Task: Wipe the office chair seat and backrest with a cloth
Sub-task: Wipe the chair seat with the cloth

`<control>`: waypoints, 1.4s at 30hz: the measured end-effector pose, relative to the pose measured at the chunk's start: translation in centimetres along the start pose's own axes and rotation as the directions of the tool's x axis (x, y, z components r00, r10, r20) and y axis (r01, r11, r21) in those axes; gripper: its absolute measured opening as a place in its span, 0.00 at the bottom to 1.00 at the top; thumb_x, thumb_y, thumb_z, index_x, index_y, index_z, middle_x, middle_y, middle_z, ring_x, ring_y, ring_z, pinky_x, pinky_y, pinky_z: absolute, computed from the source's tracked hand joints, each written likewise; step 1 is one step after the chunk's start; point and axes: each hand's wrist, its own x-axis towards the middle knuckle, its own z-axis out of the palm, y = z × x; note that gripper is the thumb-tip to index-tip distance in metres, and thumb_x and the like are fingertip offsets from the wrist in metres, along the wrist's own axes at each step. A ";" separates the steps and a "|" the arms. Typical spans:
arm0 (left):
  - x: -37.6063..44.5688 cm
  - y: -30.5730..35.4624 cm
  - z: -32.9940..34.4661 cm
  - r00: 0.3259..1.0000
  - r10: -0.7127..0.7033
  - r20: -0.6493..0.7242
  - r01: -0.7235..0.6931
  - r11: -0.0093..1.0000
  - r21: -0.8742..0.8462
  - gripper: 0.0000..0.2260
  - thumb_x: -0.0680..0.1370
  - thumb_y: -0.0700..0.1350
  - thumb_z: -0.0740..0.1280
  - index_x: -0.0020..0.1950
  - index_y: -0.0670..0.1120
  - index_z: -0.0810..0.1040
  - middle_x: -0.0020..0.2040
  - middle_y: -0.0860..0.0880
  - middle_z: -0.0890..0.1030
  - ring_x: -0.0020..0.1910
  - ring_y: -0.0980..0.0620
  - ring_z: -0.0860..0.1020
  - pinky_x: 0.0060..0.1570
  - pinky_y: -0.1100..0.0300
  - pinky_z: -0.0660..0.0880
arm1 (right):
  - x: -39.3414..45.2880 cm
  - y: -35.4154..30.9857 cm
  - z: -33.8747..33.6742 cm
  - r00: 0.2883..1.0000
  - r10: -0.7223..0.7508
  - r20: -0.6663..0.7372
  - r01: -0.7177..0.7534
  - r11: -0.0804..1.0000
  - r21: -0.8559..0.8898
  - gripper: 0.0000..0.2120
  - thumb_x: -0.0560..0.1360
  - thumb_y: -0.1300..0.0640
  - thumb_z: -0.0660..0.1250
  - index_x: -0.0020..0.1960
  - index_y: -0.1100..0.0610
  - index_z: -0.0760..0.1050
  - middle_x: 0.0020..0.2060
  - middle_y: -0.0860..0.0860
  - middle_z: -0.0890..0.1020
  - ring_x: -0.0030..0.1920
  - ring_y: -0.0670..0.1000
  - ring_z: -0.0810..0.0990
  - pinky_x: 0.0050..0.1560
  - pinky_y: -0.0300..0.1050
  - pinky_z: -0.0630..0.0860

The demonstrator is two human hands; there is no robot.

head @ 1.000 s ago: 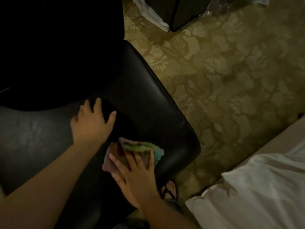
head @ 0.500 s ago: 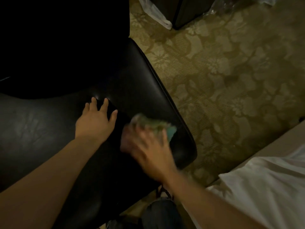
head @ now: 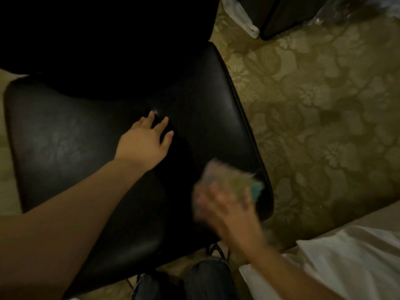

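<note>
Both hands work: your right hand (head: 227,204), blurred, has swept the cloth (head: 232,180) to the seat (head: 65,137)'s 4 o'clock edge, its grip unreadable, while your flat-fingered left hand (head: 144,142) braces.

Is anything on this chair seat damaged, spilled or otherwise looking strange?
Nothing stands out. The black seat shows only dull mottled reflections, no visible tear or spill. The left hand rests flat on it; the blurred right hand presses the cloth near the seat's right edge.

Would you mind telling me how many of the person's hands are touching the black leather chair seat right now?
2. The left hand rests flat, fingers spread, mid-seat on the black leather chair seat. The blurred right hand presses a multicoloured cloth near the seat's right front edge, so it touches through the cloth.
</note>
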 end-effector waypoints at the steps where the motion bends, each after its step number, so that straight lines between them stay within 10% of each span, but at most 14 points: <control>1: -0.1 -0.1 0.2 1.000 0.005 -0.003 -0.005 1.000 -0.005 0.23 0.79 0.55 0.50 0.73 0.51 0.57 0.76 0.43 0.56 0.73 0.42 0.56 0.67 0.47 0.62 | 1.6 2.3 -0.7 0.972 0.236 -0.015 -0.236 0.972 0.021 0.25 0.79 0.47 0.48 0.75 0.46 0.50 0.77 0.50 0.49 0.75 0.54 0.41 0.68 0.70 0.49; 4: -0.6 -0.2 0.5 1.000 0.003 -0.023 -0.004 0.999 -0.037 0.23 0.79 0.55 0.50 0.74 0.52 0.57 0.76 0.45 0.54 0.74 0.44 0.54 0.68 0.48 0.61 | 6.1 3.9 -2.3 0.659 0.751 0.047 -0.743 0.640 0.195 0.24 0.80 0.43 0.42 0.74 0.43 0.42 0.76 0.53 0.50 0.75 0.56 0.46 0.70 0.68 0.45; 8: -0.3 -1.0 0.0 0.999 0.022 0.033 -0.018 0.992 -0.128 0.22 0.80 0.55 0.50 0.74 0.53 0.56 0.77 0.47 0.52 0.75 0.47 0.51 0.71 0.51 0.55 | 5.8 -8.9 0.1 0.960 0.275 0.054 -0.280 0.953 0.113 0.26 0.76 0.44 0.49 0.74 0.42 0.58 0.75 0.52 0.59 0.73 0.59 0.56 0.66 0.71 0.46; 14: -2.5 -5.1 0.3 0.995 -0.063 0.081 0.068 0.996 -0.059 0.32 0.76 0.61 0.55 0.75 0.52 0.46 0.77 0.43 0.44 0.75 0.45 0.44 0.71 0.43 0.49 | 2.8 -15.1 1.5 0.955 -0.268 0.130 0.256 0.961 0.105 0.24 0.76 0.43 0.50 0.72 0.39 0.58 0.74 0.45 0.60 0.75 0.52 0.49 0.68 0.64 0.41; 19: -6.6 -9.9 2.3 0.975 -0.203 0.089 0.207 0.978 -0.034 0.47 0.68 0.69 0.58 0.74 0.48 0.37 0.74 0.39 0.35 0.73 0.41 0.35 0.70 0.40 0.41 | 0.1 -5.2 1.3 0.996 0.086 0.018 -0.086 0.996 0.031 0.21 0.81 0.43 0.43 0.73 0.42 0.55 0.73 0.50 0.56 0.76 0.52 0.42 0.66 0.68 0.43; 22: -7.2 -10.6 3.3 0.985 -0.151 0.080 0.155 0.987 -0.046 0.48 0.67 0.69 0.58 0.74 0.47 0.35 0.73 0.38 0.33 0.72 0.40 0.34 0.70 0.41 0.39 | 1.3 -10.3 2.2 0.926 0.376 -0.042 -0.375 0.927 0.024 0.22 0.82 0.43 0.40 0.74 0.44 0.53 0.73 0.53 0.55 0.75 0.56 0.45 0.66 0.70 0.39; 30: -6.6 -11.4 2.2 0.984 -0.115 0.139 0.119 0.993 -0.024 0.47 0.69 0.68 0.58 0.74 0.46 0.35 0.74 0.38 0.33 0.73 0.40 0.34 0.70 0.41 0.42 | 4.1 -18.9 2.1 0.980 -0.193 0.047 0.185 0.973 0.140 0.22 0.77 0.44 0.50 0.71 0.38 0.62 0.73 0.47 0.62 0.75 0.50 0.45 0.70 0.66 0.39; 34: -6.9 -11.4 2.0 0.987 -0.082 0.141 0.086 0.996 -0.024 0.47 0.69 0.67 0.58 0.73 0.46 0.35 0.74 0.37 0.34 0.73 0.40 0.35 0.70 0.42 0.43 | 4.2 -5.6 -0.3 0.957 0.290 0.019 -0.291 0.956 0.029 0.25 0.77 0.48 0.50 0.74 0.44 0.54 0.73 0.53 0.63 0.73 0.58 0.59 0.63 0.73 0.51; 38: -6.9 -11.5 2.6 0.987 -0.096 0.129 0.100 0.995 -0.024 0.47 0.69 0.68 0.58 0.73 0.46 0.34 0.73 0.36 0.33 0.72 0.39 0.34 0.70 0.41 0.43 | 10.5 2.3 -2.9 0.502 0.851 0.158 -0.862 0.477 0.171 0.23 0.82 0.45 0.45 0.76 0.43 0.46 0.77 0.51 0.47 0.76 0.54 0.45 0.68 0.70 0.47; 40: -6.9 -11.3 3.0 0.987 -0.111 0.120 0.113 0.994 -0.012 0.47 0.69 0.68 0.58 0.73 0.45 0.34 0.73 0.35 0.34 0.73 0.38 0.35 0.70 0.41 0.44 | 14.5 0.6 -2.7 0.523 0.845 0.114 -0.851 0.510 0.128 0.24 0.82 0.45 0.45 0.76 0.43 0.44 0.77 0.51 0.43 0.75 0.54 0.41 0.68 0.71 0.44; 42: -6.8 -11.2 3.3 0.986 -0.128 0.109 0.129 0.992 0.003 0.48 0.69 0.68 0.57 0.73 0.45 0.34 0.73 0.35 0.35 0.73 0.38 0.36 0.70 0.41 0.46 | 16.7 -3.3 -2.4 0.722 0.682 0.120 -0.692 0.711 0.123 0.24 0.82 0.45 0.45 0.74 0.42 0.37 0.76 0.49 0.40 0.75 0.53 0.37 0.67 0.69 0.37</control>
